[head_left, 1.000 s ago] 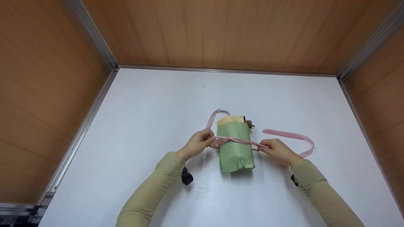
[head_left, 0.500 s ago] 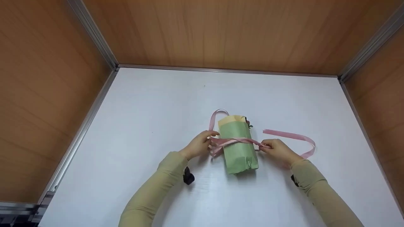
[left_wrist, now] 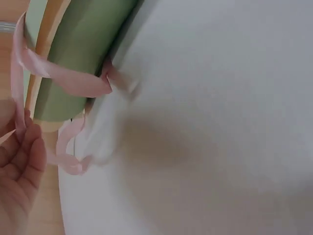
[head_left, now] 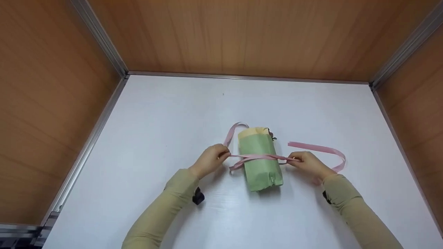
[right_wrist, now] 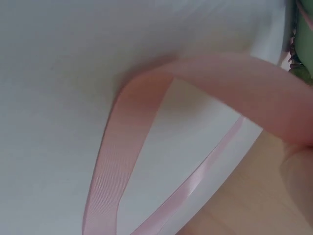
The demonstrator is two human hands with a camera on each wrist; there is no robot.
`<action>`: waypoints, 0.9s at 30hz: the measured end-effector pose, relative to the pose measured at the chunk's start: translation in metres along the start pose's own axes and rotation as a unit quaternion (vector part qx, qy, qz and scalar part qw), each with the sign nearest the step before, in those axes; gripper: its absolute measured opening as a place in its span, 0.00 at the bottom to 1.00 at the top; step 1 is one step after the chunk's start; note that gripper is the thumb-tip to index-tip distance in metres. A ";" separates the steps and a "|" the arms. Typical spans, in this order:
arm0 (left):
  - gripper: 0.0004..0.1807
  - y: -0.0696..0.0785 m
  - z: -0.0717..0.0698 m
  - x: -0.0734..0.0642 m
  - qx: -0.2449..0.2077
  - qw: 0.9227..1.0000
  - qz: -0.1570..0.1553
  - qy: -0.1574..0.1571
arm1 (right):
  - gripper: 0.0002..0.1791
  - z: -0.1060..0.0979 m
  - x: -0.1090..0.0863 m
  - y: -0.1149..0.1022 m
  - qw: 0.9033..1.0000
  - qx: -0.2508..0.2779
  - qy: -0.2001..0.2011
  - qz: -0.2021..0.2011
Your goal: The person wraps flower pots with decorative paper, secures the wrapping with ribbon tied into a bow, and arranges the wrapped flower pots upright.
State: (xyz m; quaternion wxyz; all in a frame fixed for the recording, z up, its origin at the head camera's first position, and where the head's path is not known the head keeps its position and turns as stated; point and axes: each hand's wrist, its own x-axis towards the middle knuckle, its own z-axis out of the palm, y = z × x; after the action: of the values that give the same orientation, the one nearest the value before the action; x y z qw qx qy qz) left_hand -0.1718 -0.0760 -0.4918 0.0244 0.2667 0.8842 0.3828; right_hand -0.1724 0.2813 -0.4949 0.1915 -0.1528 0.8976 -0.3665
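A small bouquet (head_left: 261, 145) in green paper with a cream lining lies in the middle of the head view. A bit of dark reddish flower (head_left: 273, 136) shows at its upper right edge. Pink ribbon (head_left: 258, 157) crosses the wrap, with a loose bend at its left side. Left of the bouquet, my left hand (head_left: 209, 159) pinches one strand, drawn straight over the paper; the left wrist view shows ribbon (left_wrist: 73, 81) around the green wrap. My right hand (head_left: 308, 164) pinches ribbon close to the right side. In the right wrist view, a ribbon length (right_wrist: 122, 127) arches out from the thumb (right_wrist: 299, 171).
One ribbon tail (head_left: 316, 147) curls on the white table (head_left: 173, 110) at the right; another ribbon loop (head_left: 235, 129) curves behind the bouquet at upper left. Wooden panels (head_left: 242, 38) with metal edging enclose the back and sides.
My left hand loosened its fingers from the ribbon, then pinched a single strand and pulled it left. The bouquet's lower end has swung slightly right. My right hand has kept its hold nearly in place.
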 end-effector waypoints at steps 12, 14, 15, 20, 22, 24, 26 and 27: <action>0.17 -0.006 -0.038 -0.031 0.045 0.997 0.000 0.059 | 0.21 -0.026 -0.019 0.019 0.999 0.036 -0.021 0.026; 0.20 -0.011 -0.041 -0.037 0.020 0.998 -0.010 0.055 | 0.21 -0.031 -0.023 0.025 0.999 0.037 -0.016 0.036; 0.21 -0.014 -0.043 -0.039 0.005 0.998 -0.019 0.052 | 0.21 -0.034 -0.025 0.027 0.998 0.037 -0.012 0.043; 0.20 -0.022 -0.046 -0.048 -0.056 0.997 -0.050 0.006 | 0.23 -0.043 -0.034 0.038 0.997 0.035 -0.005 0.072; 0.18 -0.024 -0.045 -0.050 -0.068 0.996 -0.048 -0.027 | 0.24 -0.044 -0.035 0.041 0.996 0.033 -0.011 0.079; 0.16 -0.025 -0.043 -0.052 -0.082 0.994 -0.046 -0.054 | 0.24 -0.045 -0.036 0.045 0.997 0.027 -0.016 0.074; 0.16 -0.027 -0.043 -0.054 -0.099 0.992 -0.046 -0.071 | 0.24 -0.046 -0.038 0.048 0.997 0.019 -0.018 0.076; 0.16 -0.029 -0.043 -0.055 -0.106 0.990 -0.046 -0.076 | 0.24 -0.047 -0.039 0.049 0.997 0.013 -0.018 0.077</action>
State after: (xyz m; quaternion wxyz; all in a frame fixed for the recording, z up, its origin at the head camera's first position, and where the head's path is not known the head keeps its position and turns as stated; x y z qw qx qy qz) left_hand -0.1484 -0.1482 -0.4902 0.1373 0.2496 0.8457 0.4512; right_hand -0.1660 0.3590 -0.4897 0.2371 -0.0872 0.8985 -0.3591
